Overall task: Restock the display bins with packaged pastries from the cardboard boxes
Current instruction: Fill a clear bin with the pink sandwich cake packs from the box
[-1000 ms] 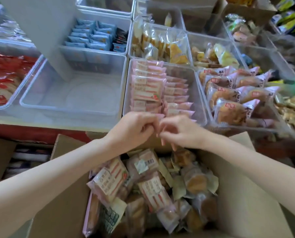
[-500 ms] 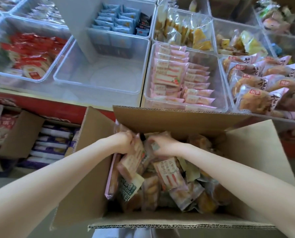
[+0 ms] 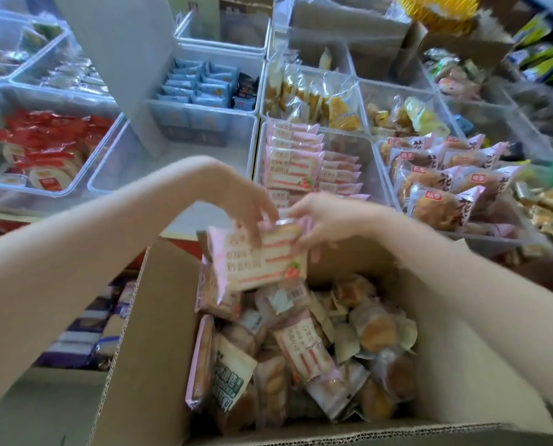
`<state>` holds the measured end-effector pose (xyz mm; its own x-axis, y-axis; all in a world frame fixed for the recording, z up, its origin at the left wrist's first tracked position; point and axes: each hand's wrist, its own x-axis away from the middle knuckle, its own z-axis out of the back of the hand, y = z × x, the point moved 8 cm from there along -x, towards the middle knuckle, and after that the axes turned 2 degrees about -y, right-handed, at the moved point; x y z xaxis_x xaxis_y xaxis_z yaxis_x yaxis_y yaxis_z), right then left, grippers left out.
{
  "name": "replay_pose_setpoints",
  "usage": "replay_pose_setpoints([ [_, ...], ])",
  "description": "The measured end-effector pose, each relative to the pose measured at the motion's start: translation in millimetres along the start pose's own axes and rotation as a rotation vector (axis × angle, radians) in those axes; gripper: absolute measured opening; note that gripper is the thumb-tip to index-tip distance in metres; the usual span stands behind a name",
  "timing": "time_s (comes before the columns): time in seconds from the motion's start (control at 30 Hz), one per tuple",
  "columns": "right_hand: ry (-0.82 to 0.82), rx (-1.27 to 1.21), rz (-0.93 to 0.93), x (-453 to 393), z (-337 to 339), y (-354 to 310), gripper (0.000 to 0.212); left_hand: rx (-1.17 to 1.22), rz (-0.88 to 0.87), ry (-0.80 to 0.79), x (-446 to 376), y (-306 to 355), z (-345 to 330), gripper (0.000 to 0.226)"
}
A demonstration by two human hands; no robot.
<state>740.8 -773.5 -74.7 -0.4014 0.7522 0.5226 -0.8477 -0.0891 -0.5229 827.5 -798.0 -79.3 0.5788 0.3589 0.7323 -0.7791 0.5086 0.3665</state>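
Held up over the far edge of the cardboard box (image 3: 159, 317): a pink strawberry-cake packet (image 3: 255, 255), with more pink packets apparently bunched behind it, though how many could not be told. Gripped at the top edge by both hands, left hand (image 3: 243, 201) curled over the upper left corner with fingers down the printed face, right hand (image 3: 323, 220) pinching the upper right corner. Hung face toward the camera, long axis running roughly left to right and tilted a little, lower left to upper right. Straight ahead and just beyond the hands lay the clear bin (image 3: 258, 146) already lined with matching pink packets (image 3: 294, 156), stacked in rows with their long axes across the bin. Right hand slightly nearer that bin; left hand carrying more of the load, judging by the grip. Probably only a short forward reach needed, packet kept crosswise to match the rows. Mixed pastries (image 3: 317, 349) left heaped in the box below.
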Motion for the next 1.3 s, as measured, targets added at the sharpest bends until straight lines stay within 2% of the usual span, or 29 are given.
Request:
replay_pose_setpoints([
  [0.07,0.172,-0.136,-0.025,11,49,11,0.038,0.034,-0.061,0.309,9,10,53,0.024],
  [0.17,0.519,-0.271,-0.113,16,108,47,0.028,0.151,-0.1,1.004,35,8,116,0.025],
  [0.2,0.589,-0.291,-0.155,11,117,60,0.025,0.16,-0.065,1.144,39,4,121,0.027],
  [0.23,0.63,-0.323,-0.192,3,121,74,0.026,0.156,-0.026,1.185,35,-1,121,0.028],
  [0.33,0.639,-0.363,-0.262,-28,112,106,0.027,0.152,0.065,1.007,-3,-18,101,0.033],
  [0.47,0.611,-0.404,-0.272,-71,97,128,0.04,0.105,0.195,0.805,-36,-50,72,0.039],
  [0.6,0.553,-0.383,-0.27,-107,86,133,0.029,0.115,0.238,0.72,-49,-65,57,0.038],
  [0.77,0.876,-0.153,-0.35,-98,100,137,0.034,0.144,0.24,0.739,-53,-71,49,0.034],
  [0.9,0.835,-0.191,-0.309,-83,95,130,0.035,0.216,0.167,0.912,-38,-48,49,0.03],
  [0.97,0.875,-0.215,-0.109,-58,90,105,0.022,0.172,-0.007,1.023,-23,-15,41,0.028],
  [1.0,0.857,-0.218,0.046,-44,81,85,0.017,0.127,-0.149,1.046,-17,6,32,0.026],
  [1.07,0.757,-0.101,0.334,-11,53,41,0.019,0.013,-0.388,0.968,-13,37,2,0.026],
  [1.13,0.606,0.159,0.488,13,19,15,0.017,-0.101,-0.444,0.786,-29,48,-32,0.033],
  [1.2,0.479,0.37,0.493,19,-9,17,0.017,-0.188,-0.395,0.603,-50,43,-64,0.038],
  [1.3,0.267,0.39,0.329,5,-50,35,0.016,-0.265,-0.263,0.399,-76,27,-105,0.031],
])
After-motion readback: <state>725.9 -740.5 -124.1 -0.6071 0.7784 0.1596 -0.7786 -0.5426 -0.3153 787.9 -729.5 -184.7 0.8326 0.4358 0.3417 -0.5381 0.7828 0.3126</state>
